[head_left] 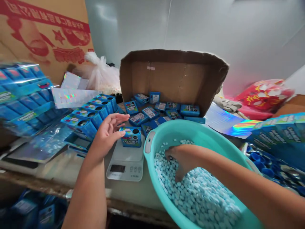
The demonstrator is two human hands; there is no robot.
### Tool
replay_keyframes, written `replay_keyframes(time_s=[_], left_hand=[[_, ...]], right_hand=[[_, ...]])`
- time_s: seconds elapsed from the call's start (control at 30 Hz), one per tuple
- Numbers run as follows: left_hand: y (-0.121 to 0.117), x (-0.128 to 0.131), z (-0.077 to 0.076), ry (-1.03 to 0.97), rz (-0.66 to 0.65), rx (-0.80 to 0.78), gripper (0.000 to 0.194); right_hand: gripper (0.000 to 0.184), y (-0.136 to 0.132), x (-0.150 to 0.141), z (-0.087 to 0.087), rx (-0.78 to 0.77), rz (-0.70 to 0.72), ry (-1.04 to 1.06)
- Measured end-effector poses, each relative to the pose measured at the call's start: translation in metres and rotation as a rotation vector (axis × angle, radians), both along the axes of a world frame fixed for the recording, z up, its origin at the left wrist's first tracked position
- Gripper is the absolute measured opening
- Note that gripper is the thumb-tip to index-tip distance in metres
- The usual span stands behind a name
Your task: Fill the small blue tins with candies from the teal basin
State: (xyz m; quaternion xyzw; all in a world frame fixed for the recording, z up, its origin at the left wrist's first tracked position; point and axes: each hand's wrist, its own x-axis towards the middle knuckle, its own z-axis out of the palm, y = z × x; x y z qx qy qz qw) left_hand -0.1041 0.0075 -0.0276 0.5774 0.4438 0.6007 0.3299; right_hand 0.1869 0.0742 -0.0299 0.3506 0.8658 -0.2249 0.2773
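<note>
A small blue printed box [131, 137], with a dark round hole in its top, stands upright on a white kitchen scale [125, 170]. My left hand [110, 132] is open just left of the box, its fingers spread above and its thumb at the box's upper left edge. Whether the thumb touches it I cannot tell. To the right is a turquoise tub [152, 178] holding many small light-blue candies [205, 190]. My right hand [181, 157] reaches into them, fingers bent down and fingertips buried, so its grip is hidden.
Behind the scale, a cardboard carton [166, 76] lies open towards me with several blue boxes inside. A row of blue boxes [91, 111] with holes stands at left, near wrapped packs [26, 95]. More blue packs [281, 136] stand at right. The table's front edge [47, 187] runs below.
</note>
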Motion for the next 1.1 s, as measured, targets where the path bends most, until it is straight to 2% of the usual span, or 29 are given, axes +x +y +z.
replay_keyframes(time_s=[0.13, 0.23, 0.43, 0.57, 0.7, 0.87, 1.1], left_hand=[[0.003, 0.003, -0.002, -0.090, 0.127, 0.115, 0.029], [0.007, 0.004, -0.003, -0.137, 0.193, 0.143, 0.021], [0.013, 0.001, -0.006, -0.159, 0.289, 0.158, 0.023], [0.014, 0.001, -0.006, -0.188, 0.333, 0.168, 0.021], [0.013, 0.003, -0.003, -0.203, 0.418, 0.181, 0.017], [0.012, 0.004, -0.001, -0.239, 0.417, 0.193, 0.014], [0.015, 0.002, -0.006, -0.201, 0.423, 0.180, 0.016]], right_hand=[[0.060, -0.002, -0.001, -0.001, 0.002, -0.008, 0.003], [0.055, 0.000, 0.000, -0.001, -0.007, -0.013, 0.011], [0.042, -0.001, 0.003, -0.001, -0.033, -0.017, 0.032], [0.046, -0.001, 0.006, -0.002, -0.021, -0.014, 0.047], [0.041, 0.003, 0.009, -0.003, -0.027, -0.012, 0.050], [0.038, 0.005, 0.009, -0.003, -0.042, -0.017, 0.063], [0.029, 0.009, 0.013, -0.002, -0.022, -0.021, 0.136]])
